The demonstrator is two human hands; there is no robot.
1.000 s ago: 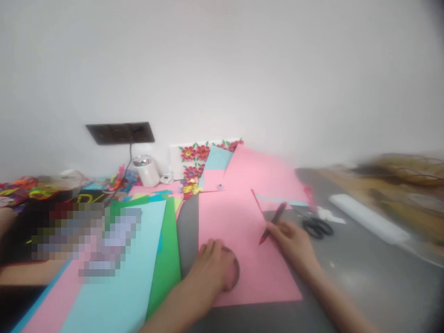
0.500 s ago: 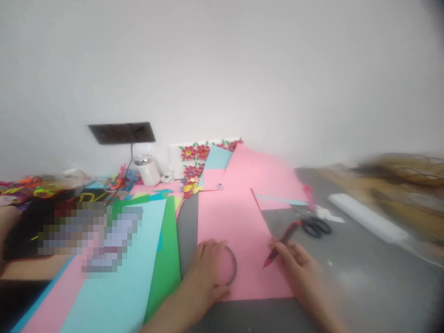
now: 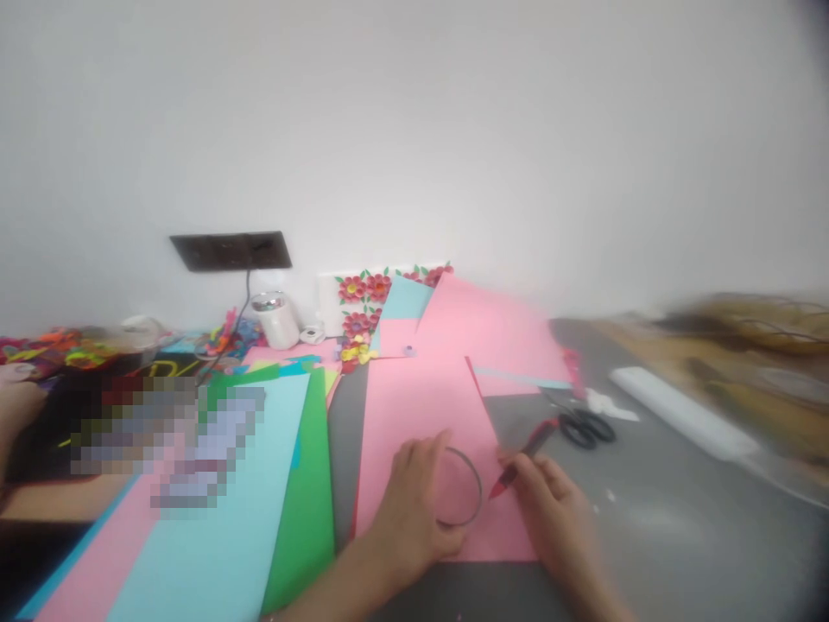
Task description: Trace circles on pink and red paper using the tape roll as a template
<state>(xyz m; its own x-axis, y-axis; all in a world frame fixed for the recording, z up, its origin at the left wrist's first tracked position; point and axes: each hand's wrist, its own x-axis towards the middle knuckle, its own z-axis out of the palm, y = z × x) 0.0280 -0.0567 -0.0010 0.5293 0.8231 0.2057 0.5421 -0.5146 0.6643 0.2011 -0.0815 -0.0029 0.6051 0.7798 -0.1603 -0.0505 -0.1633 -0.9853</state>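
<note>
A pink paper sheet (image 3: 420, 397) lies on the grey table before me. On its lower half, my left hand (image 3: 414, 505) grips the left side of a thin grey ring (image 3: 480, 491), fingers at the top and thumb near the bottom. Through the ring the pink paper shows. My right hand (image 3: 557, 505) pinches a red-and-black pen (image 3: 534, 441) at the sheet's right edge. The pen's red tip points down and left, just right of the ring; whether it touches the paper I cannot tell.
Black-handled scissors (image 3: 586, 428) lie right of the pink sheet, with a long white bar (image 3: 683, 410) beyond. Blue and green sheets (image 3: 301, 518) are stacked at left. Another person's hand (image 3: 19, 419) shows at the far left. A flower-covered board (image 3: 330, 302) leans on the wall.
My left hand has moved the ring rightward across the pink sheet, close to the pen tip. My right hand still holds the pen in nearly the same place.
</note>
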